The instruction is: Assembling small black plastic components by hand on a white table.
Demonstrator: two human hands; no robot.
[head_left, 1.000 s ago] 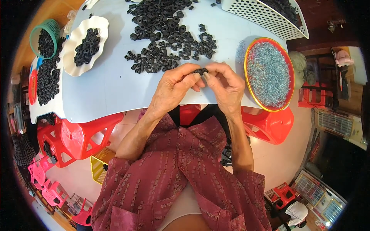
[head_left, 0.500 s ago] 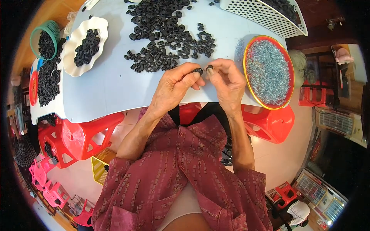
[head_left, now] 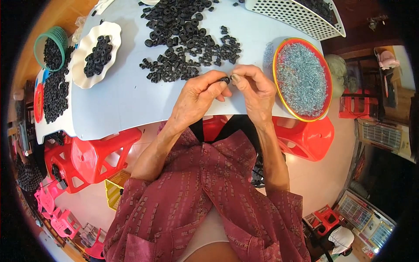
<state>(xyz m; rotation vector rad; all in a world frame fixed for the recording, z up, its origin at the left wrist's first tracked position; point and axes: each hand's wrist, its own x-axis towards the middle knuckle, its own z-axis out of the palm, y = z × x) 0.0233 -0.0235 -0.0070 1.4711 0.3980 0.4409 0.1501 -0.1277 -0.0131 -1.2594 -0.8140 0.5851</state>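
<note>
Over the near edge of the table, my left hand [head_left: 198, 94] pinches a small round black plastic part [head_left: 224, 80] between thumb and fingers. Close beside it on the right, my right hand [head_left: 257, 91] is closed in a pinch, its fingertips almost against that part. A small dark piece shows at the right fingertips, mostly hidden by them. Beyond both hands lies a loose heap of small black parts [head_left: 174, 37], ring-shaped and knobby. A red bowl with a yellow rim [head_left: 276, 83], full of small clear bluish pieces [head_left: 302, 81], stands right of my right hand.
On the left are a scalloped white dish [head_left: 82, 77] with black parts, a green basket [head_left: 59, 32] and a spread of black parts [head_left: 55, 98]. A perforated white basket [head_left: 297, 19] stands at the back right. Red stools [head_left: 94, 159] are below the table.
My right hand has come slightly left, bringing its fingertips up to the black part in my left hand. The left hand stays nearly in place.
</note>
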